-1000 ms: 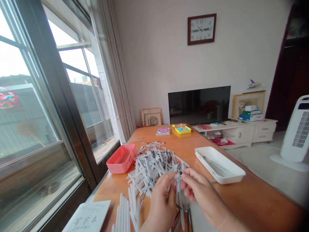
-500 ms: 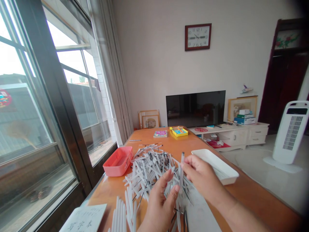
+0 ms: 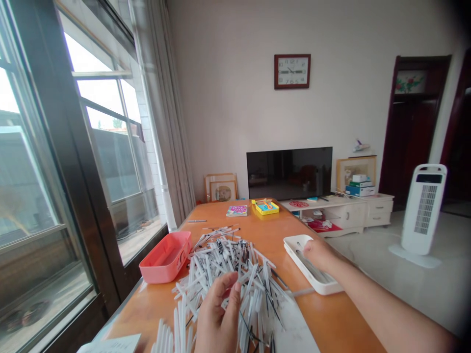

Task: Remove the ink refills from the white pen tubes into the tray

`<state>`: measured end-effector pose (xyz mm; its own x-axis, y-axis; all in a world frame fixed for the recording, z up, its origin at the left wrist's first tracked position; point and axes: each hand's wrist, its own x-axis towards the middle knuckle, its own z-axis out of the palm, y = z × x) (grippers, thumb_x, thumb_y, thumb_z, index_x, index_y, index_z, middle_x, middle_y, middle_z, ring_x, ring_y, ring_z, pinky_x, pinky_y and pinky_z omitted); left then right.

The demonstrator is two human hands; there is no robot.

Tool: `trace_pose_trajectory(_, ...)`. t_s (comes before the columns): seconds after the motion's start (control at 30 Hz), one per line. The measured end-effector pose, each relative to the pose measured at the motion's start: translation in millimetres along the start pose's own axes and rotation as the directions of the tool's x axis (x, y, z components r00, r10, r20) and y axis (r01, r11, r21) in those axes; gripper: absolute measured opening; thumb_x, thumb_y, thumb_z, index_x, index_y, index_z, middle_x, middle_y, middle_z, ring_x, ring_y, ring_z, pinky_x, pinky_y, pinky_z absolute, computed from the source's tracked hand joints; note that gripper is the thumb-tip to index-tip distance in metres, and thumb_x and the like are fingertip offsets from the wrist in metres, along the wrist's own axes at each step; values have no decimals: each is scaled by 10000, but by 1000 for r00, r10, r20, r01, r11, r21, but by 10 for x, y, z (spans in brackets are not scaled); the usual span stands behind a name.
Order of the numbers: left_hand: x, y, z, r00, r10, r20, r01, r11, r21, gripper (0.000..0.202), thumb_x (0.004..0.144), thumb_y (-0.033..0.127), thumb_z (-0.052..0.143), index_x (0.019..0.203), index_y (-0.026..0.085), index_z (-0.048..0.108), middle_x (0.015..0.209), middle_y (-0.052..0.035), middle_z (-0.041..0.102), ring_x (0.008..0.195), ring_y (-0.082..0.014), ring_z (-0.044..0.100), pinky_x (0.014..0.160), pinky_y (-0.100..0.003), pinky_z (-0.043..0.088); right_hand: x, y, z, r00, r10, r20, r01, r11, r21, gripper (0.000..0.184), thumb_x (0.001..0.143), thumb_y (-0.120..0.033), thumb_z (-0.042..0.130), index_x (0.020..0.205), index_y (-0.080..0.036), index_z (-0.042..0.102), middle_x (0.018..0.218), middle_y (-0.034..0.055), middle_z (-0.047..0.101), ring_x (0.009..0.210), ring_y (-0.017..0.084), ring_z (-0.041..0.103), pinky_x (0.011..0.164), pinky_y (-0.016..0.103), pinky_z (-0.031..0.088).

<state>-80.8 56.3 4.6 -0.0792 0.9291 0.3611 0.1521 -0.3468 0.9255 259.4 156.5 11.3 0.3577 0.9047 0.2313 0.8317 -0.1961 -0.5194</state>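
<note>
My right hand (image 3: 319, 255) is over the far end of the white tray (image 3: 327, 288), its fingers pinched on a slim pen (image 3: 299, 247) whose end pokes out beside them. Other slim pens (image 3: 314, 270) lie along the tray's bottom. Close to me, my left hand (image 3: 219, 314) hovers at the front of a big heap of translucent white pen barrels (image 3: 209, 267). Its fingers are curved, with a gap to the thumb, and I see nothing between them. Thin black refills (image 3: 271, 299) stick out of the heap's right side.
A pink plastic box (image 3: 165, 257) stands left of the heap. Loose barrels (image 3: 164, 338) and a notebook (image 3: 110, 344) lie at the near left. A white sheet (image 3: 294, 326) is under the heap's right edge. Farther back are a booklet (image 3: 237, 211) and a yellow box (image 3: 266, 208).
My right hand has gone from the heap over to the white tray, carrying the pen. My left hand's fingers have drawn closer together. The whole view has shifted slightly.
</note>
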Motion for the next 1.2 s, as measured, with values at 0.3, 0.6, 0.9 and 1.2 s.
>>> trace_pose_trajectory(0.3,18,31,-25,1000,14,-23,-14,1000,18,384,812,529,715,1040,222,754,1049,-111,747,908,-268,694,818,-343,539,-172,187,17,995,-41,96,46,998,-53,325,853,-434,599,657,-184,671,649,35,653,642,174,547,577,271,255)
trace_pose_trajectory(0.6,23,88,-68,998,38,-45,-36,998,48,365,845,522,684,1043,222,746,1033,-98,742,917,-253,680,775,-312,515,-675,107,37,978,-74,193,88,994,-68,345,847,-496,589,658,-210,632,610,-9,637,567,143,519,556,268,197)
trace_pose_trajectory(0.9,84,145,-151,991,39,-131,-42,999,-19,362,816,523,715,990,210,766,965,-88,752,869,-236,679,803,-322,508,-1035,-17,-3,970,-86,228,103,993,-62,352,826,-511,608,629,-220,601,572,-3,607,553,161,511,556,277,203)
trace_pose_trajectory(1.2,154,154,-240,981,-62,-183,28,983,-181,383,843,503,683,1017,164,721,952,-87,730,945,-236,651,844,-327,484,-1149,-465,-63,962,-259,83,263,964,-46,227,892,-355,504,702,-237,544,692,-10,649,646,167,559,558,271,249)
